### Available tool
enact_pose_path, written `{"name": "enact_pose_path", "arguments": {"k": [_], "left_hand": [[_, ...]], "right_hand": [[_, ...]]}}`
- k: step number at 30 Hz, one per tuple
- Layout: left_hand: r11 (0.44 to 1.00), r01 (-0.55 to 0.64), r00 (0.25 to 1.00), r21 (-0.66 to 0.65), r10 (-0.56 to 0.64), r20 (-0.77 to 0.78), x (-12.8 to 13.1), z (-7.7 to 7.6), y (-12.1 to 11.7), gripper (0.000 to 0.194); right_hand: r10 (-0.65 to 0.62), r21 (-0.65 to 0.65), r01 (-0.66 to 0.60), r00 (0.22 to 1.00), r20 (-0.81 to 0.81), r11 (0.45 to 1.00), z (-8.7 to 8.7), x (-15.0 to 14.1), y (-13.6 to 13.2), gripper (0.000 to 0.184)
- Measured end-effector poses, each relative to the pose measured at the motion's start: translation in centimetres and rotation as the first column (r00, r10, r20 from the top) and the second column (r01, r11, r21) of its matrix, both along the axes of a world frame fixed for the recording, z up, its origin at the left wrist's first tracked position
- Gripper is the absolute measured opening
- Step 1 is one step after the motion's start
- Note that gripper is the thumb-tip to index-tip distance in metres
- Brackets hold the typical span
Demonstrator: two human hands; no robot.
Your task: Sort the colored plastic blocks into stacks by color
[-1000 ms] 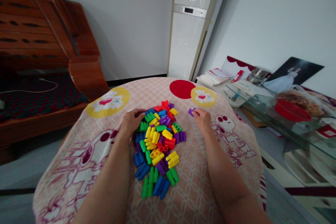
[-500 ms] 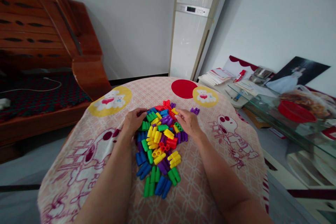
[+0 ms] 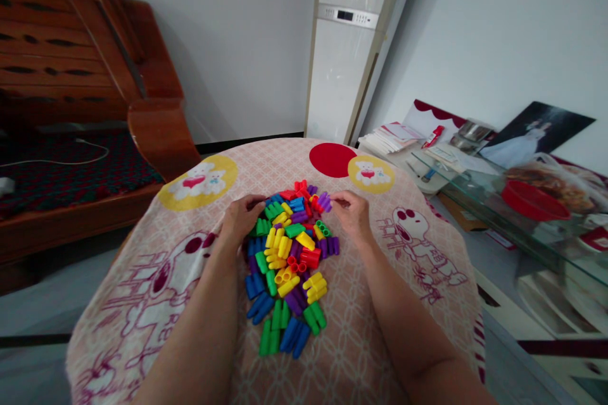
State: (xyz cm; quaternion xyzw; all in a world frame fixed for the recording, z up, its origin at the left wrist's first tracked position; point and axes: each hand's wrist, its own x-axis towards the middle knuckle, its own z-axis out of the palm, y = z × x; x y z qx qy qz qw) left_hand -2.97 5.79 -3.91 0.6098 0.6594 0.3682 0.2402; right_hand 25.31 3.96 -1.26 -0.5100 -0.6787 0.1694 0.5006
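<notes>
Change first: half a second ago the right hand (image 3: 351,212) was over the heap's yellow and red pieces; now it is slightly back to the right, a glossy purple plastic piece of joined tubes (image 3: 325,202) at its fingertips. Thumb and forefinger appear to pinch the piece's right end; it sits at the far right edge of the heap of multicoloured plastic tube pieces (image 3: 284,247). Judgement: purple is the piece being handled. The loose purple one seen lying right of the heap is not visible now; the hand may cover it.

Left hand (image 3: 241,218) unmoved, fingers curled at the heap's far left edge; cannot tell if they grip anything.

Materials: smooth, hard-looking plastic, tubes fused side by side, some ends rounded. Hollow round mouths show on a red piece (image 3: 297,265). Worktop (image 3: 349,335) covered in soft-looking pink cloth, pale lattice print.
</notes>
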Motion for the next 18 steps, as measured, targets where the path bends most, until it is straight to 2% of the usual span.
{"name": "enact_pose_path", "arguments": {"k": [4,7,12,18], "left_hand": [[1.000,-0.003,1.000,-0.004,0.003,-0.005,0.0,-0.1,0.1,0.042],[1.000,-0.008,1.000,0.000,0.008,-0.007,0.0,-0.1,0.1,0.041],[1.000,-0.007,1.000,0.001,0.007,-0.005,0.0,0.0,0.1,0.040],[1.000,-0.005,1.000,0.006,0.005,0.005,-0.1,-0.3,0.2,0.042]], "right_hand": [[-0.160,0.072,0.157,0.986,0.039,0.985,0.2,3.1,0.8,0.013],[-0.201,0.085,0.190,0.969,0.142,0.978,-0.2,4.5,1.2,0.012],[-0.190,0.045,0.185,0.929,0.316,0.982,-0.6,4.8,1.3,0.014],[-0.216,0.026,0.224,0.890,0.401,0.974,-0.6,4.2,1.1,0.013]]}}
